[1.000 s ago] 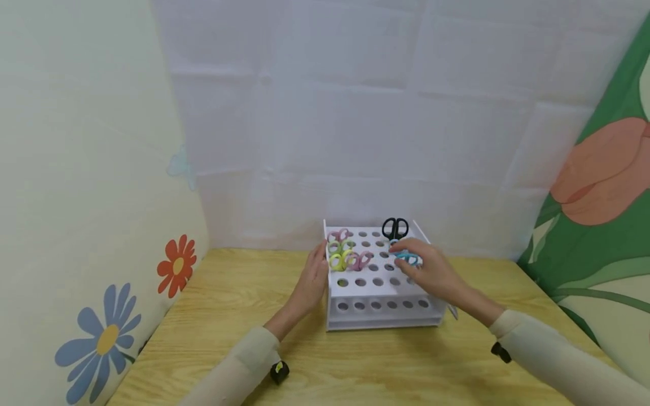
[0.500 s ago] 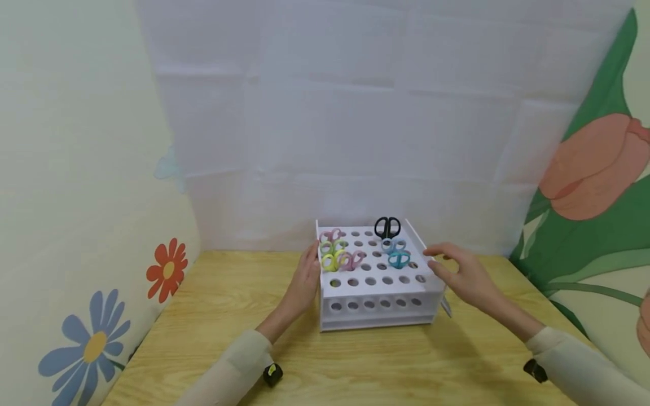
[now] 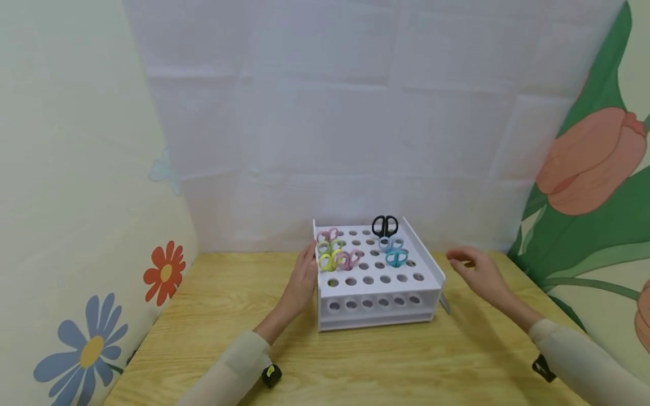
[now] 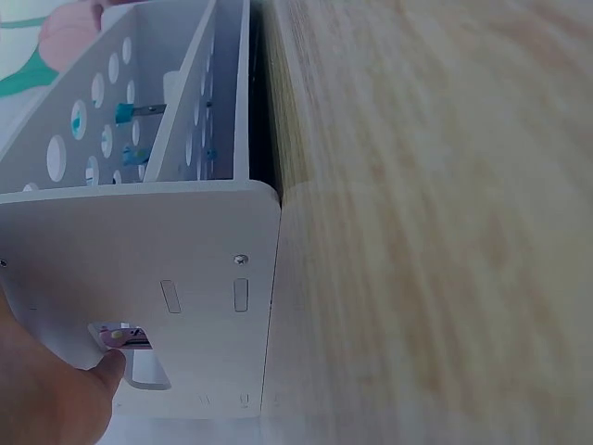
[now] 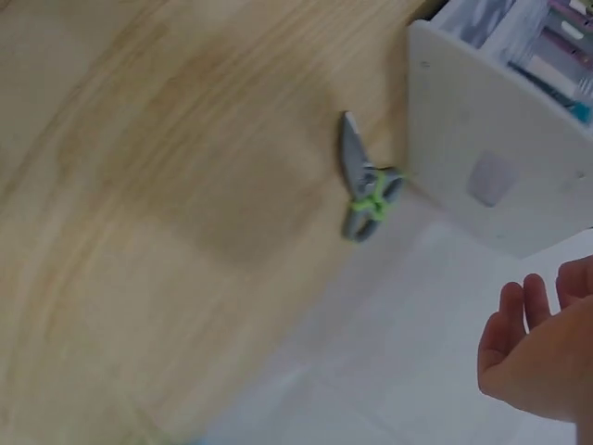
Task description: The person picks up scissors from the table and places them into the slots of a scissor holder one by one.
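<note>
A white rack (image 3: 376, 290) with rows of round holes stands on the table. My left hand (image 3: 299, 282) rests along its left side panel, thumb at the slot there in the left wrist view. Handles-up in the holes stand black scissors (image 3: 385, 225), light blue scissors (image 3: 391, 246) and teal scissors (image 3: 396, 257) toward the right. Yellow scissors (image 3: 331, 259), green scissors (image 3: 330, 247) and pink scissors (image 3: 347, 260) stand on the left. My right hand (image 3: 479, 273) hovers right of the rack, fingers loosely bent, holding nothing. Grey-and-green scissors (image 5: 369, 190) lie below it beside the rack.
The wooden table (image 3: 228, 316) reaches back to a white cloth backdrop (image 3: 315, 124). Flower-printed panels flank it, one on the left (image 3: 91, 197) and one on the right (image 3: 589, 169).
My right hand has let go of the teal scissors, which now stand in a hole, and has moved right, off the rack. The left hand keeps its place while the view shifts slightly.
</note>
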Demonstrator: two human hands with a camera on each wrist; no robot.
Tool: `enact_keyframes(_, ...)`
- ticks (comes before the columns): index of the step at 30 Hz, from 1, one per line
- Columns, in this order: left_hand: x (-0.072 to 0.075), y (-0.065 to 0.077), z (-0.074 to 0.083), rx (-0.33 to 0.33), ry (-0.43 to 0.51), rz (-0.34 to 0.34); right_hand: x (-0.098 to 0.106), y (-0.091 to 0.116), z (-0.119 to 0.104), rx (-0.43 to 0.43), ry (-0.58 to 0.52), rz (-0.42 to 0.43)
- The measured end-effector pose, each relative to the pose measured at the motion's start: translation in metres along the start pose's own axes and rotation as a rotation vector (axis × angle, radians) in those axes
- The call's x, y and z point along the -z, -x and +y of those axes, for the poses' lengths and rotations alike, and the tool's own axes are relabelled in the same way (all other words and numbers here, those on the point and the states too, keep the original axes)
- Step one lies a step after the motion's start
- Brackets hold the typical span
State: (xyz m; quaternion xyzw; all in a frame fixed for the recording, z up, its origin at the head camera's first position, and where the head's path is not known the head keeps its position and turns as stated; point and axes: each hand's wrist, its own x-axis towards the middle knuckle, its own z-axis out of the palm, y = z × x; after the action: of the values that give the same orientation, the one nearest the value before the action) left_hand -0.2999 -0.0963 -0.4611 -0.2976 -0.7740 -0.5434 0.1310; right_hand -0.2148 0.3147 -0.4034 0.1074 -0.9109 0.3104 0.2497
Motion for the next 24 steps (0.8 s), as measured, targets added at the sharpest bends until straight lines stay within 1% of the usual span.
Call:
enact_keyframes(5,0.001,0.000,0.001,0.007,0.013,0.007,-0.007,-0.002,0.024,-0.179,-0.054,-0.064)
enact_keyframes(6,0.001,-0.001,0.002,0.019,0.026,0.007,-0.009,-0.002,0.028,-0.205,-0.062,-0.073)
enact_keyframes(8,0.003,-0.002,0.005,0.076,0.083,0.001,-0.012,-0.002,0.035,-0.239,-0.071,-0.086)
enact_keyframes(10,0.006,-0.005,0.009,0.152,0.194,-0.004,-0.015,-0.002,0.041,-0.258,-0.080,-0.094)
enact_keyframes(13,0.010,-0.010,0.016,0.256,0.401,-0.002,-0.017,-0.001,0.049,-0.264,-0.076,-0.091)
enact_keyframes(15,0.014,-0.013,0.019,0.289,0.510,0.005,-0.019,-0.001,0.053,-0.256,-0.076,-0.089)
enact_keyframes(17,0.016,-0.014,0.020,0.316,0.559,0.013,-0.021,-0.002,0.055,-0.248,-0.075,-0.087)
enact_keyframes(19,0.017,-0.015,0.022,0.337,0.579,0.033,-0.023,-0.003,0.057,-0.247,-0.081,-0.093)
enact_keyframes(24,0.018,-0.016,0.024,0.367,0.580,0.075,-0.029,-0.006,0.060,-0.283,-0.099,-0.128)
